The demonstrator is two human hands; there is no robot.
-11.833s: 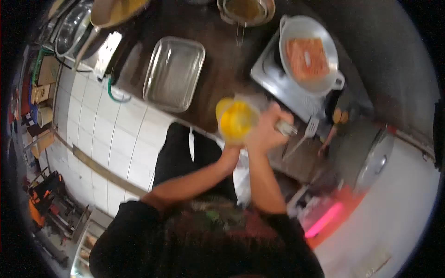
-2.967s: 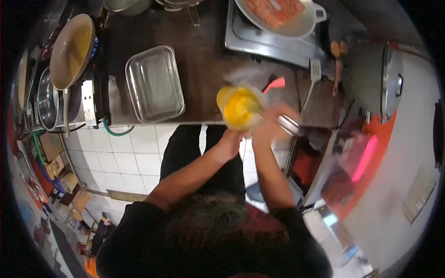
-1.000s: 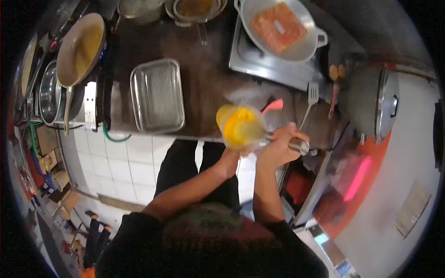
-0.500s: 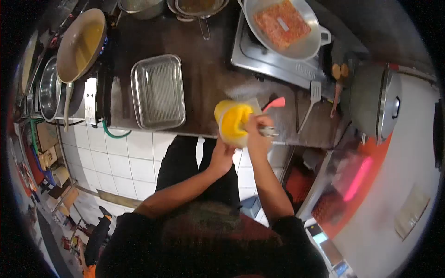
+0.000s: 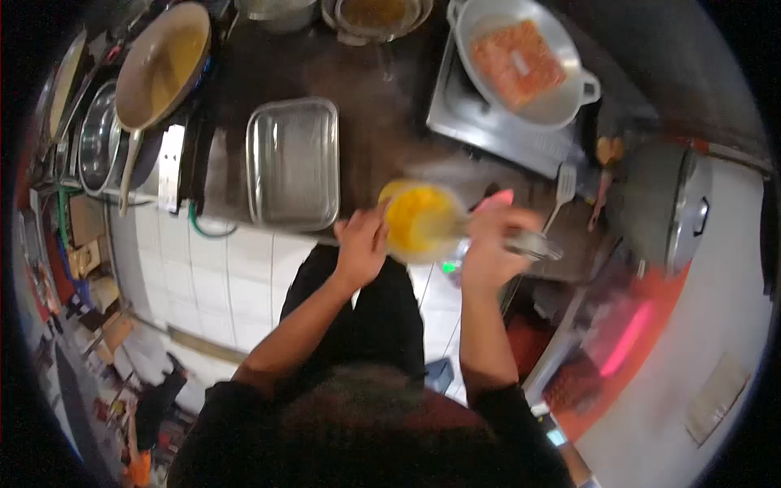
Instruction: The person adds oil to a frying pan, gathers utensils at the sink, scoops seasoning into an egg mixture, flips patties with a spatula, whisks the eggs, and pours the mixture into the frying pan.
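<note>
A pale bowl [image 5: 465,195] of yellow liquid that looks like beaten egg [image 5: 413,213] is at the counter's front edge. My left hand [image 5: 360,248] grips its left side, with the fingers at the rim. In my right hand [image 5: 496,248], blurred by motion, is a whisk [image 5: 533,244]; its metal handle sticks out to the right and its smeared wire end is in the yellow liquid. A pink-red utensil [image 5: 503,198] lies just behind my right hand, partly hidden. Left of the bowl stands a rectangular glass dish [image 5: 293,167].
On a stove [image 5: 496,134] at back right sits a white pan [image 5: 557,114] holding a reddish minced-meat slab [image 5: 518,63]. A white slotted spatula [image 5: 565,183], wooden spoons [image 5: 608,150] and a large lidded pot [image 5: 655,203] are at right. A frying pan [image 5: 163,69] stands at left.
The bowl has gone from tilted to more level. My left hand has shifted from beneath it to its left side. My right hand and the whisk have moved right. The whole view has shifted slightly.
</note>
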